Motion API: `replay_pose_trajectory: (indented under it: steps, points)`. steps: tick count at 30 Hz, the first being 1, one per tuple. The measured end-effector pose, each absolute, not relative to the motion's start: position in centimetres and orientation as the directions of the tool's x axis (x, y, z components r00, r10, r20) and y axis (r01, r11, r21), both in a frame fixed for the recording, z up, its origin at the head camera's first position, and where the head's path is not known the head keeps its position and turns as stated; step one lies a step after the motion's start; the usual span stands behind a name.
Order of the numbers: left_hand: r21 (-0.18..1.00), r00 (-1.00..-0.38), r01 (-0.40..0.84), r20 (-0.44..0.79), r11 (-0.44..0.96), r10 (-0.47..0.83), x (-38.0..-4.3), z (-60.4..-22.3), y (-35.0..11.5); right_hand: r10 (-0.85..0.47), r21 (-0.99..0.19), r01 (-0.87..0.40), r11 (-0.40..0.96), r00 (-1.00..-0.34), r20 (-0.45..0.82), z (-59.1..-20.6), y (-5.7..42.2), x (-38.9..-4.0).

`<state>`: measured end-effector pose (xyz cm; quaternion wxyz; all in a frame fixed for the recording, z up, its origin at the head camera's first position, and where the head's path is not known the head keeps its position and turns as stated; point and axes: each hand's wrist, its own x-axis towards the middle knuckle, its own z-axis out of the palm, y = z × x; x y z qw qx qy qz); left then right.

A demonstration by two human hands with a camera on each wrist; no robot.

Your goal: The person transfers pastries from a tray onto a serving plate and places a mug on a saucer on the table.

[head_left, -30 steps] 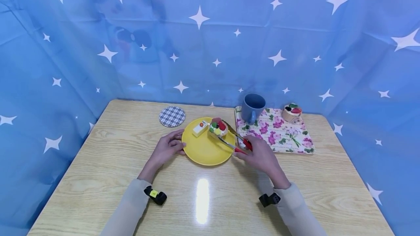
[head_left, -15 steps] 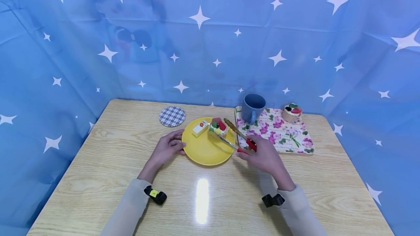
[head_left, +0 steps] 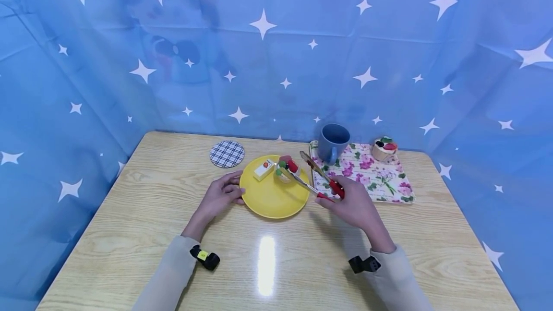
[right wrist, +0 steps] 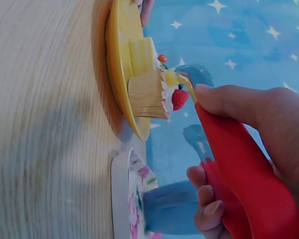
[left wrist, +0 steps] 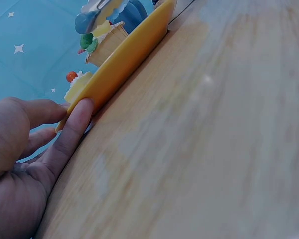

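Note:
My left hand [head_left: 220, 196] pinches the left rim of a yellow plate [head_left: 272, 208] between thumb and fingers. On the plate stand a small rectangular cake [head_left: 262, 172], pale yellow with an orange ball on top, and a fruit-topped cupcake [right wrist: 147, 94]. The right hand [head_left: 350, 204] grips red-handled tongs [right wrist: 231, 169]. Their metal arms are spread apart: one tip hovers over the cupcake's top, the other to its right near the tray's corner. In the right wrist view the cupcake stands upright, apart from or barely touching the tong tip; I cannot tell which.
Right of the plate lies a flowered tray [head_left: 358, 191] bearing a blue mug [head_left: 332, 140] and another fruit cupcake [head_left: 382, 150]. A round checked coaster [head_left: 226, 153] lies behind the plate at left. A blue starred curtain [head_left: 276, 61] surrounds the wooden table [head_left: 129, 234].
The tongs have spread wider and risen off the cupcake, with my right hand drawing back to the right. The cupcake stays on the plate. My left hand has not moved.

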<state>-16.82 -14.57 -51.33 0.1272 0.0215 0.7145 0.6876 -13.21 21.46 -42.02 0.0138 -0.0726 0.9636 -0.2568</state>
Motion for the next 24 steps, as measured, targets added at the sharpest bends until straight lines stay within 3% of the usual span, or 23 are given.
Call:
replay_pose_trajectory:
  steps: [12, 24]
  points:
    - [0.988, -0.967, -0.145, -0.153, 0.054, 0.202, -16.7, -51.2, -14.6, -0.153, -0.499, -0.159, 0.852, -0.987, 0.053, -41.8, 21.9, -13.2]
    - [0.987, -0.966, -0.144, -0.155, 0.067, 0.206, -16.8, -51.3, -14.5, -0.099, -0.495, -0.106, 0.862, -0.994, 0.041, -41.2, 22.8, -12.9]
